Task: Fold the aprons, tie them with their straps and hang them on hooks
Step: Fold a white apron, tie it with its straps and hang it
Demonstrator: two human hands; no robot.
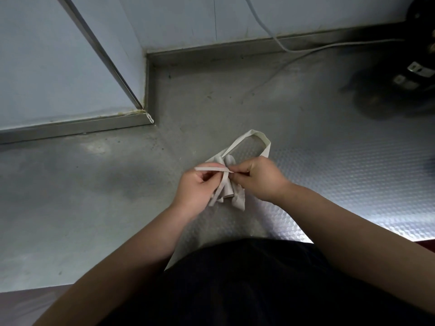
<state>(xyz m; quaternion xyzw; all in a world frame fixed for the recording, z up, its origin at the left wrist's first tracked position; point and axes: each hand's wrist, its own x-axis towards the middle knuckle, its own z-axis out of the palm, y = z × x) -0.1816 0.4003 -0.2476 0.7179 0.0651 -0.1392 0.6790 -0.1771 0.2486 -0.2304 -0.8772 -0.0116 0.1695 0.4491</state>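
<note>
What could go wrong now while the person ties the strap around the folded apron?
The left hand and right hand only pinch a thin strap; it may slip before the knot tightens, and the folded apron could unroll. The loose loop beyond the hands might get caught in the knot, leaving nothing for the hook.

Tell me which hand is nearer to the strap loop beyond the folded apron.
Right. The right hand sits just before the strap loop, almost touching its near end; the left hand is farther off, across the folded apron.
</note>
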